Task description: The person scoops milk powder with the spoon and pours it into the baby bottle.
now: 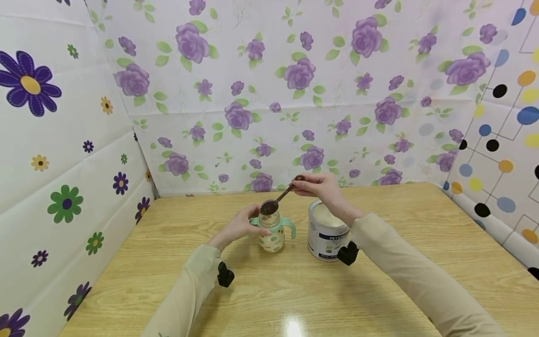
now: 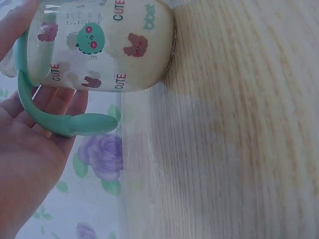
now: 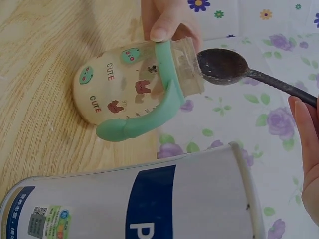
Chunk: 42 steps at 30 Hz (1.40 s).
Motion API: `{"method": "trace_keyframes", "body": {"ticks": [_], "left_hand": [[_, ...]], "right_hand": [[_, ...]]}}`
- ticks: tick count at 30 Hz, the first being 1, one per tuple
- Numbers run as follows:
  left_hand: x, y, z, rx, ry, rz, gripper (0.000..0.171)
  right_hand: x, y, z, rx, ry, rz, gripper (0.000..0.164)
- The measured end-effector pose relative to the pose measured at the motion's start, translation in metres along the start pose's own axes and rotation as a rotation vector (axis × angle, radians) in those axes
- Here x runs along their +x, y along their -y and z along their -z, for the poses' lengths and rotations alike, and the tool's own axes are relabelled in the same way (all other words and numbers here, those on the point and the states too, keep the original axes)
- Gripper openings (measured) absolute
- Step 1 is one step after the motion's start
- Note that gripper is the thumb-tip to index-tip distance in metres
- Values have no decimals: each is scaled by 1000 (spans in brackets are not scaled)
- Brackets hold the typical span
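Observation:
A clear baby bottle (image 1: 272, 241) with mint-green handles and cartoon prints stands on the table, its mouth uncapped. Cream-coloured contents show through its wall in the left wrist view. My left hand (image 1: 242, 223) holds the bottle round its neck, by the left handle. Between the fingers and thumb of my right hand (image 1: 322, 187) is the handle of a dark brown spoon (image 3: 224, 66). The spoon's bowl is right at the bottle's mouth, with pale residue on its dark surface. Below my right wrist stands an open can (image 1: 322, 241) of pale powder (image 1: 325, 216).
The wooden table (image 1: 261, 290) carries the bottle and can side by side, the can to the right. Behind it hangs a floral cloth (image 1: 269, 121). Patterned sheets line the left and right sides. A glare spot lies near the front.

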<state>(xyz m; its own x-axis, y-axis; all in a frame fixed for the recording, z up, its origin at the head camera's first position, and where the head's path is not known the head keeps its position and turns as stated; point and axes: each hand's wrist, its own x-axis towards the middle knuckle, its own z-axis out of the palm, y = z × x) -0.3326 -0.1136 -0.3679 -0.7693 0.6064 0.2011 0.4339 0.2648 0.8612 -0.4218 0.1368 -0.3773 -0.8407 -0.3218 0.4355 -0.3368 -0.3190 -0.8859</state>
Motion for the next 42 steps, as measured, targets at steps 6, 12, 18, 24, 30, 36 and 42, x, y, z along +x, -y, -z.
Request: {"method": "trace_keyframes", "body": {"ticks": [6, 12, 18, 24, 30, 36, 42], "left_hand": [[0, 2, 0, 13, 13, -7, 49], [-1, -4, 0, 42, 24, -3, 50], [1, -2, 3, 82, 45, -7, 58], [2, -19, 3, 114, 6, -7, 64], [15, -11, 9, 81, 6, -108, 69], [20, -39, 11, 66, 13, -150, 68], [18, -70, 7, 62, -12, -164, 62]], "right_hand": [[0, -1, 9, 30, -41, 12, 29], [0, 3, 17, 26, -64, 44, 27], [-1, 13, 25, 22, -69, 94, 26], [-2, 16, 42, 46, -118, 126, 28], [-17, 51, 31, 18, -145, 126, 27], [-45, 118, -12, 56, -208, 58, 24], [-53, 136, -12, 9, -217, 75, 28]]}}
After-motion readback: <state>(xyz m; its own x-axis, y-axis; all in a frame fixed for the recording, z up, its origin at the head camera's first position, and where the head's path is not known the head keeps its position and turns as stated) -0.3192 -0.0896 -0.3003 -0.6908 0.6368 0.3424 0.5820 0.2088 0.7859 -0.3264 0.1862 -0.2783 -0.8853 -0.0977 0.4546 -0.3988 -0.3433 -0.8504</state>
